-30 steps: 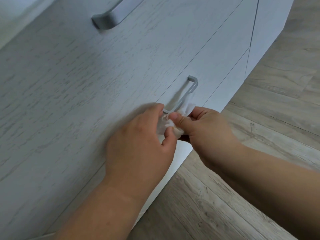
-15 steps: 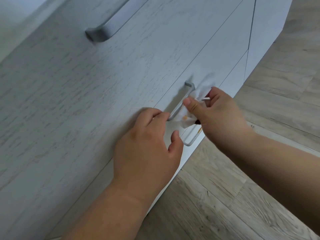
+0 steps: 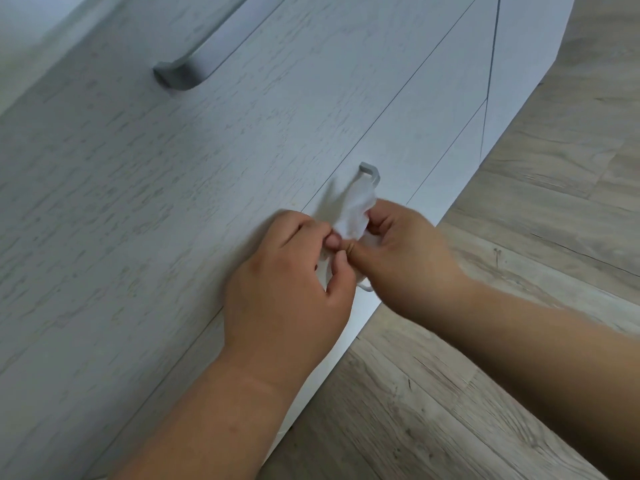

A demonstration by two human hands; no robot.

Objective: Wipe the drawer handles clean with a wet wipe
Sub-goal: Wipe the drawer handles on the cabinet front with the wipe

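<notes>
A white wet wipe (image 3: 355,213) is bunched around the lower drawer's grey metal handle (image 3: 370,171), of which only the far end shows above the wipe. My right hand (image 3: 401,251) grips the wipe against the handle, thumb pressing on its near side. My left hand (image 3: 294,271) has its fingers curled onto the same wipe at the handle's near end, touching my right thumb. A second, longer grey handle (image 3: 194,65) sits on the drawer above, untouched.
The white wood-grain drawer fronts (image 3: 138,202) fill the left and middle of the view. Grey-brown wooden floor planks (image 3: 519,202) lie to the right and below. A narrow cabinet panel (image 3: 536,64) stands at the upper right.
My right hand has slid back down the lower handle with the wipe, toward my left hand. My left fingers now pinch the wipe, and the two hands touch.
</notes>
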